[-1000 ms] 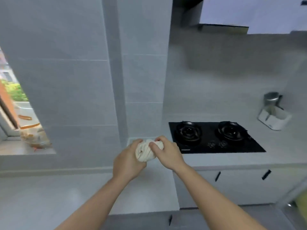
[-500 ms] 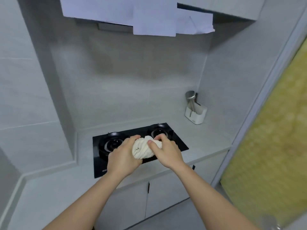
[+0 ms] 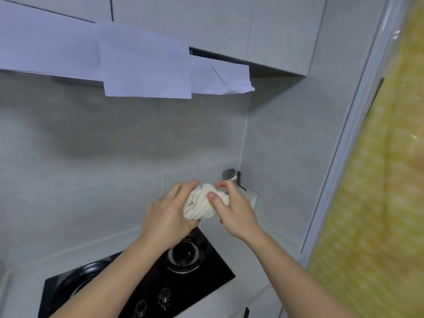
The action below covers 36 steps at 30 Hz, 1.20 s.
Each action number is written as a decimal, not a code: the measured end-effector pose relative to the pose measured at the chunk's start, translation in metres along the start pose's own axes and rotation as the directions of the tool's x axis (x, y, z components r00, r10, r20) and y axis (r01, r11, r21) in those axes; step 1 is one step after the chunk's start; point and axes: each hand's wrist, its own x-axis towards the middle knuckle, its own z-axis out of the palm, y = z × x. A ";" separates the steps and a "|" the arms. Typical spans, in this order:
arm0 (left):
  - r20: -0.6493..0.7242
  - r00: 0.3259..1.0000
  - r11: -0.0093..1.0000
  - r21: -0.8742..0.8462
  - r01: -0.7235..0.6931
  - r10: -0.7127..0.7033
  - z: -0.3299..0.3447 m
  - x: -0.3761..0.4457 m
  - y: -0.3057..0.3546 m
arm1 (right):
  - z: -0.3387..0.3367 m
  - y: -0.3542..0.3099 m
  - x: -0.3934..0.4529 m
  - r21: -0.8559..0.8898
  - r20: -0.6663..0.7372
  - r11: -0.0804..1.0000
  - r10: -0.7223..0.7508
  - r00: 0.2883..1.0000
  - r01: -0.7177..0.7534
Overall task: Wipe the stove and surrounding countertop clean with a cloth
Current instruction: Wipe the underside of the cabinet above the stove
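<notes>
A: Okay, quick one. Where's the cloth (image 3: pixel 202 204)?

B: Centre of the frame, bunched into a ball between both hands, held up in the air above the stove (image 3: pixel 146 288). Not touching the stove or the table (image 3: pixel 247 260) yet, so wiping hasn't started, I'd say.

A: Fingers?

B: Left hand (image 3: pixel 168 216) is wrapped round the left side of the wad, fingers curled in. Right hand (image 3: pixel 231 210) grips the right side, thumb pressed into the cloth, fingers (image 3: pixel 226 185) hooked over the top. Both closed on it, looks like a wringing or bunching hold.

A: Risks?

B: Skin looks wet, so the cloth may be wet too; squeezing here could drip onto the burner (image 3: pixel 185 255) at lower centre. Also the utensil holder (image 3: pixel 249 195) sits just behind the right hand, in the corner; a wide sweep along the table could knock it. Knobs (image 3: pixel 152 302) at the bottom edge could get turned if the cloth drags across them.
</notes>
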 end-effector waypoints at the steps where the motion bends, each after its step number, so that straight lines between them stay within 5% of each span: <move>1: -0.022 0.999 0.999 0.015 -0.040 0.041 -0.001 0.025 0.003 | -0.012 -0.003 0.019 -0.005 -0.039 1.000 -0.028 0.999 0.028; 9: -0.174 0.959 0.967 0.168 -0.194 0.223 -0.016 0.172 0.043 | -0.104 -0.015 0.145 -0.101 -0.261 0.972 -0.233 0.937 0.214; 17: -0.282 0.907 0.917 0.339 -0.211 0.313 -0.002 0.252 0.096 | -0.168 0.016 0.230 -0.072 -0.447 0.872 -0.462 0.766 0.484; 32: -0.414 0.838 0.800 0.599 -0.043 0.355 -0.010 0.367 0.143 | -0.231 0.028 0.372 0.303 -0.315 0.679 -0.590 0.743 0.668; 36: -0.436 0.817 0.746 0.666 0.010 0.377 -0.023 0.394 0.139 | -0.231 0.023 0.404 0.331 -0.377 0.653 -0.570 0.730 0.681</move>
